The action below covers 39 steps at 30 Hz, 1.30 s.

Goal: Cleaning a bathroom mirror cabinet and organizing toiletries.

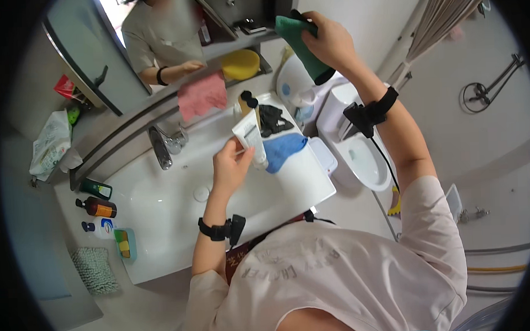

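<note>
My left hand (229,167) pinches a white squeeze tube (248,134) above the right part of the white sink (161,198). The tube is tilted, with its broad end up. My right hand (334,43) is raised at the upper right, fingers closed on a green cloth (307,50) with dark edges that hangs below the hand. Part of the cloth is hidden behind the fingers. On the counter beside the tube lie a blue cloth (285,151) and a crumpled black plastic bag (273,119). A yellowish bottle (246,105) with a black top stands behind the tube.
A chrome faucet (162,147) rises at the back. A pink cloth (202,96) and a yellow bowl (241,64) rest on the ledge under the mirror cabinet. Several bottles (99,207) and a sponge tray (125,246) line the left end. A toilet (361,156) stands at right.
</note>
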Available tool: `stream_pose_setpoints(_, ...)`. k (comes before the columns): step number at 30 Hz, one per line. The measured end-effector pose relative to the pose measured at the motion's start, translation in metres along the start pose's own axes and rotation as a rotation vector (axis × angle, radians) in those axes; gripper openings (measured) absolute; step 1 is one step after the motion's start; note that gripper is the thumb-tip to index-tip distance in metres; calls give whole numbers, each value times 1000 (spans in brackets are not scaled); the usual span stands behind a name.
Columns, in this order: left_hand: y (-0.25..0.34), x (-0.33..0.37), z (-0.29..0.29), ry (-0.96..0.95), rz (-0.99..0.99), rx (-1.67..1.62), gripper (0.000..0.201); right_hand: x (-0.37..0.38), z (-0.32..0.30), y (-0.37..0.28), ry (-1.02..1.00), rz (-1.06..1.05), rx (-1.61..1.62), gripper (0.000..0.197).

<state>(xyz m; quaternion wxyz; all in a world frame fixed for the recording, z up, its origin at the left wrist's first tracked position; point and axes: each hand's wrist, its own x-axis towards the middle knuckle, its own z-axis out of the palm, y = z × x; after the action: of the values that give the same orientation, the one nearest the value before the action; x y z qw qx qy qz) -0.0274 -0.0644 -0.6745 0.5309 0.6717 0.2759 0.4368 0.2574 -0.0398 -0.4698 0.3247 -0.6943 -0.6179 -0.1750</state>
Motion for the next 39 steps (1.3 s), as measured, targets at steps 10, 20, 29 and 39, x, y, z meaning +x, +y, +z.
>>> stream_pose_setpoints(10, -56, 1, 91, -221, -74, 44, 37, -58, -15, 39, -1, 25, 156, 38)
stream_pose_setpoints(20, -95, -11, 127, -294, -93, 307, 39, -110, -35, 52, -182, 260, 390, 37)
stream_pose_setpoints(29, -88, -16, 118, -304, -61, 275, 47, -129, -28, 46, -214, 272, 499, 36)
stream_pose_setpoints(39, 22, 102, 32, 422, 371, 434, 34, -133, -35, 48, -166, 225, 559, 34)
